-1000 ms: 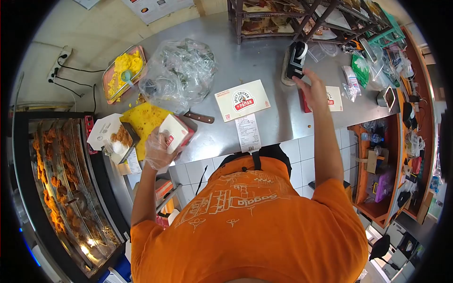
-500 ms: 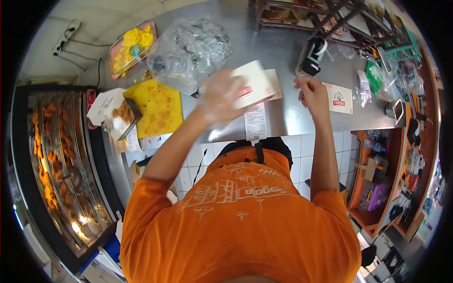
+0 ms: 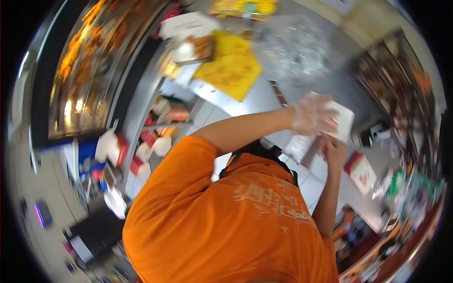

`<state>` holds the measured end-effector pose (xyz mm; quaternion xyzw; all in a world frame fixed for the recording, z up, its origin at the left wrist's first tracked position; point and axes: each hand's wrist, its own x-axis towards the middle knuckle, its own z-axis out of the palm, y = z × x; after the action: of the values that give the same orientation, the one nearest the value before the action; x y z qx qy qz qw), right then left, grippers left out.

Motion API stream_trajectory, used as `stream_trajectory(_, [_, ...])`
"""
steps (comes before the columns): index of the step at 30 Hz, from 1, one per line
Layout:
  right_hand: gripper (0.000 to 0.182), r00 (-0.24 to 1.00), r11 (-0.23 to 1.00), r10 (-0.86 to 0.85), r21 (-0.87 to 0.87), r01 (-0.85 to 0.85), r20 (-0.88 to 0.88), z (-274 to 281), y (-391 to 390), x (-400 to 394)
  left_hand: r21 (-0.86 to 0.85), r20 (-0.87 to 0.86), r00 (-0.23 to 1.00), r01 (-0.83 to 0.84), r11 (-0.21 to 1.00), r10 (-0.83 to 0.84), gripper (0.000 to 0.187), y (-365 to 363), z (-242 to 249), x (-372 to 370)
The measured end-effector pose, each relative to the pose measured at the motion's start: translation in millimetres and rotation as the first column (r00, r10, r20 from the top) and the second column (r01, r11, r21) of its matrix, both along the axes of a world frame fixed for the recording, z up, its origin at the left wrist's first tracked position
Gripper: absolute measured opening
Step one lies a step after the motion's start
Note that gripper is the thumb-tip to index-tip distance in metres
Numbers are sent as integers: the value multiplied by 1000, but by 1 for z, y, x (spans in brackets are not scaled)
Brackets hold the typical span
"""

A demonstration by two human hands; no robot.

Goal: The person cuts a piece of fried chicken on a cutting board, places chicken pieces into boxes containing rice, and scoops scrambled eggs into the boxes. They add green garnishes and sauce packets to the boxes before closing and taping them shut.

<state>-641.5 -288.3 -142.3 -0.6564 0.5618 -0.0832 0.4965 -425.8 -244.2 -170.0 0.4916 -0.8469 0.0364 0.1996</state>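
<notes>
My left hand (image 3: 314, 115), in a clear plastic glove, is closed on a white box (image 3: 343, 120) with a red print, held over the steel counter. My bare right hand (image 3: 334, 153) is up against the near edge of the same box; blur hides whether its fingers grip it. A printed receipt (image 3: 298, 147) lies just below my left hand. Further left, an open white box (image 3: 191, 47) with fried food and something white inside stands beside the yellow board (image 3: 231, 66), which is strewn with crumbs.
Crumpled clear plastic (image 3: 295, 47) lies behind the yellow board. A knife-like dark object (image 3: 278, 93) rests near my left hand. To the right are another printed box (image 3: 361, 173) and a dark rack (image 3: 396, 89). A lit food cabinet (image 3: 94, 70) stands far left.
The view has turned towards the left, so the cabinet and lower shelves show more. My right hand has come to the box held in my left hand.
</notes>
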Motion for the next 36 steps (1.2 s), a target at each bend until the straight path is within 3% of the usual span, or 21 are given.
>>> stream_trajectory(2, [46,935,977,173,-64,-201,-308,-16,-2,-9,40,-121,993,-2,999,7,53,20,27,4])
stream_trajectory(4, [57,909,951,308,73,-300,-280,-8,9,-18,27,-269,963,-8,1000,15,52,35,36,8])
stream_trajectory(6, [49,850,877,477,185,-444,-222,15,25,-13,13,-506,853,-141,990,128,52,64,48,52])
stream_trajectory(8, [39,850,823,527,252,-509,-2,58,44,20,-4,-408,805,-473,881,430,38,109,36,130])
stream_trajectory(9, [35,841,794,530,285,-536,105,73,51,35,-110,-376,747,-624,773,549,34,137,25,196])
stream_trajectory(10, [29,808,796,581,144,-589,96,75,53,54,-212,-358,665,-741,637,655,31,170,19,265])
stream_trajectory(12, [14,804,806,590,-101,-583,75,77,59,120,39,-673,239,-933,357,700,29,238,41,366])
stream_trajectory(13, [14,820,837,546,-144,-528,168,84,68,169,498,-848,-352,-787,365,397,37,254,56,400])
stream_trajectory(16, [16,756,803,586,-333,-494,292,46,100,295,442,-566,-6,-846,297,825,44,293,-5,462])
stream_trajectory(17, [16,719,753,640,-408,-516,270,29,117,331,583,-361,-16,-784,212,933,45,287,-29,478])
stream_trajectory(19, [17,587,467,809,-601,-648,-4,11,155,389,578,-525,-2,-735,355,851,39,266,-37,464])
stream_trajectory(20, [15,565,386,823,-680,-623,-51,-2,171,413,561,-604,4,-709,428,797,37,263,-34,458])
stream_trajectory(21, [13,546,297,831,-748,-594,-103,-16,183,432,399,-500,239,-789,467,833,34,265,-26,454])
stream_trajectory(23, [10,542,274,830,-750,-602,-132,-40,197,461,53,-135,592,-797,602,795,30,269,-6,444])
stream_trajectory(26, [9,514,202,828,-733,-649,-226,-68,209,491,-96,-260,640,-762,640,723,28,284,2,441])
stream_trajectory(27, [9,496,169,826,-722,-671,-267,-70,213,495,-125,-419,602,-780,613,679,18,292,6,440])
stream_trajectory(29, [10,490,167,821,-696,-699,-295,-68,218,497,56,-389,393,-892,448,833,16,327,-24,421])
stream_trajectory(31, [10,535,221,796,-686,-693,-284,-57,217,502,201,-193,715,-642,740,672,17,355,-34,405])
stream_trajectory(32, [9,589,286,766,-683,-672,-258,-48,217,497,-49,-245,772,-615,787,587,19,358,-39,391])
stream_trajectory(34, [8,648,380,750,-716,-586,-133,-19,213,478,-22,-347,728,-637,771,591,19,364,-31,397])
stream_trajectory(36, [12,706,389,708,-822,-417,-24,11,185,470,-208,-418,643,-756,621,642,21,354,-6,431])
